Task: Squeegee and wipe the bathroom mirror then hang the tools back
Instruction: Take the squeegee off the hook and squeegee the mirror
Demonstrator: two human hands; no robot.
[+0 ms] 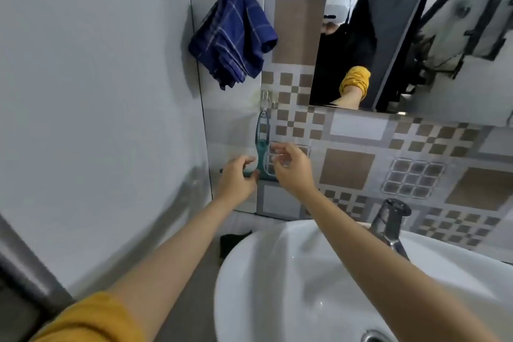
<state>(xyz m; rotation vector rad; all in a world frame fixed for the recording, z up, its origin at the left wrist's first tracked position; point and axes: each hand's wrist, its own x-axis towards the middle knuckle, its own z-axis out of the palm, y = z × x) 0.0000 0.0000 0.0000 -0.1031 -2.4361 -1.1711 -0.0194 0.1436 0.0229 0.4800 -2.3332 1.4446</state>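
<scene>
i note both forearms bare. left hand (236, 180) and right hand (291, 168) wear no gloves or rings. a mustard-yellow sleeve (91, 319), bunched, covers my left upper arm.

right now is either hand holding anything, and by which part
The left hand grips the teal squeegee at its lower blade end while it hangs from the hook. The right hand is open, holding nothing.

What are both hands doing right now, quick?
Left hand: closed on the bottom end of the squeegee hanging from the hook.
Right hand: open, holding nothing.
</scene>
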